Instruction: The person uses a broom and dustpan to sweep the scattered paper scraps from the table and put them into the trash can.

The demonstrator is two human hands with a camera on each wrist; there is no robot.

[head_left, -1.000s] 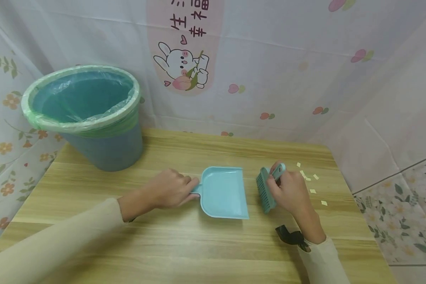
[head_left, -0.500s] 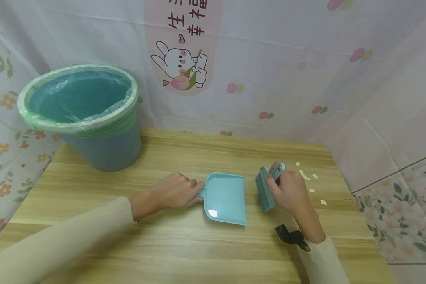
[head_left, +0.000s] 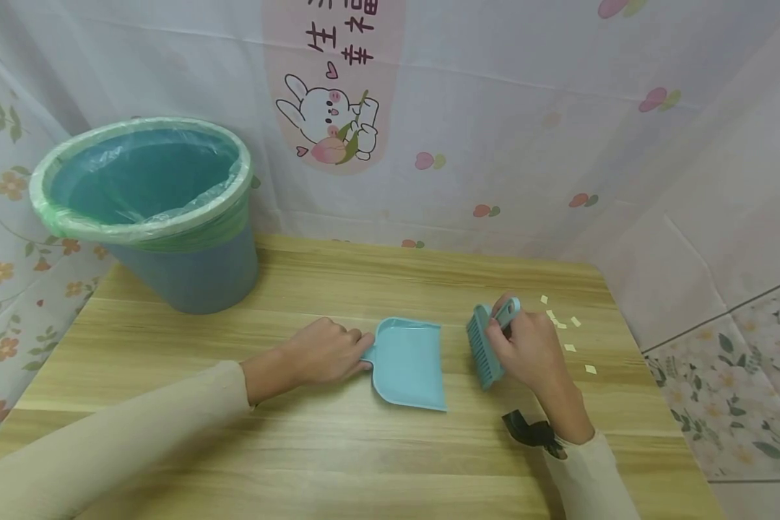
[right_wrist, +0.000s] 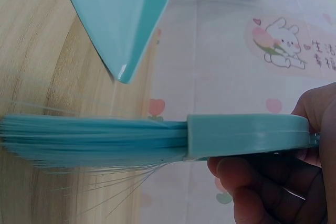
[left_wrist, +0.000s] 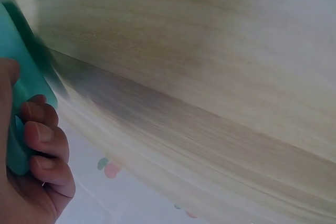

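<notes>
Near the middle of the table, my left hand (head_left: 328, 352) grips the short handle of a light blue dustpan (head_left: 408, 367), whose open edge faces right. Curled fingers (left_wrist: 46, 135) around the dustpan handle show in the left wrist view. My right hand (head_left: 531, 345) holds a blue-green hand brush (head_left: 484, 345) by its handle, a small gap to the right of the dustpan's edge. In the right wrist view the brush's bristles (right_wrist: 94, 137) reach down to the wood. Several small pale yellow paper scraps (head_left: 570, 348) lie scattered to the right of the right hand.
A blue bucket (head_left: 201, 278) lined with a clear green-tinted bag stands at the back left of the wooden table (head_left: 338, 462). Behind the table hangs a white printed cloth (head_left: 507, 130). A black strap (head_left: 533, 431) is on the right wrist.
My left hand has brought the dustpan slightly right and toward me, then its open edge a little back left. The right hand and brush have hardly moved.
</notes>
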